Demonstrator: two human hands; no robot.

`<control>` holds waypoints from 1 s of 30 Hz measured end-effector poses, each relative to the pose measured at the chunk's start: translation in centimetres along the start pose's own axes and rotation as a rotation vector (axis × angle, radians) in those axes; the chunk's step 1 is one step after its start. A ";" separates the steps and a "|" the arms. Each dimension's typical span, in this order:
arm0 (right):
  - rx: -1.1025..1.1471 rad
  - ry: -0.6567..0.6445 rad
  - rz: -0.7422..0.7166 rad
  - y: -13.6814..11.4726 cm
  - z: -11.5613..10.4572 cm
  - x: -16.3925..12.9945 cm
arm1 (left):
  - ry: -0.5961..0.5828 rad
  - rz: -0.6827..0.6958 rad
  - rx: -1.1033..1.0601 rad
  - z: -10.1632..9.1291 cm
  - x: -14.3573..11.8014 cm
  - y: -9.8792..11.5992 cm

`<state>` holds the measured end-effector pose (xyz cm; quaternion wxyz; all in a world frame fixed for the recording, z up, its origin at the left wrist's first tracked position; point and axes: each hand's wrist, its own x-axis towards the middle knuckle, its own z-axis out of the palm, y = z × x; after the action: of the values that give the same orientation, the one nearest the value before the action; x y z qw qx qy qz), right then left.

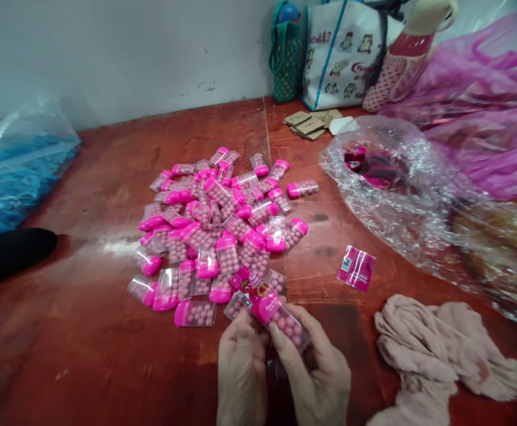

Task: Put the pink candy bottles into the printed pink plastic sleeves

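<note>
At the left lies a plastic bag of blue items; then a heap of pink-capped containers spreads across the red table. Just in front, the left hand curls nearly closed against the left side of a ball-filled container with a printed pink wrapper over its end. The right hand pinches that container, thumb on top, fingers bent around its far side. Further right lie a loose pink wrapper and a crumpled cloth.

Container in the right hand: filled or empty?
Filled, at least partly: the container shows pink balls through its clear wall. Cannot tell how full; the printed wrapper covers part of it.
</note>
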<state>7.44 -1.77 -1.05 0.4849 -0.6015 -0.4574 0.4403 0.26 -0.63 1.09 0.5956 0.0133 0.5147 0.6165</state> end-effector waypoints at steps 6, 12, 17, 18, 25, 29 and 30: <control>0.000 -0.070 -0.063 0.0 -0.4 -0.1 | 0.010 0.033 0.040 0.0 0.8 1.0; 0.008 -0.149 -0.096 -0.6 -0.6 0.5 | -0.070 -0.053 0.045 -0.3 0.3 0.6; 0.060 -0.249 -0.013 -1.0 -1.1 1.2 | -0.165 -0.041 0.062 -1.0 0.7 0.6; 0.064 -0.259 0.002 -1.1 -1.2 1.3 | -0.198 -0.035 0.071 -1.2 0.9 0.6; 0.033 -0.122 0.061 -1.2 -1.0 0.5 | -0.173 0.034 0.234 -0.8 0.2 1.0; 0.017 -0.153 0.131 -0.9 -0.7 0.2 | -0.087 0.042 0.241 0.2 -0.5 0.8; 0.009 -0.171 0.151 -0.8 -0.7 0.2 | -0.084 0.033 0.220 0.3 -0.5 0.8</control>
<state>8.03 -1.62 -0.17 0.4124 -0.5924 -0.4485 0.5272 0.00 -0.62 2.04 0.6012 0.1130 0.5538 0.5649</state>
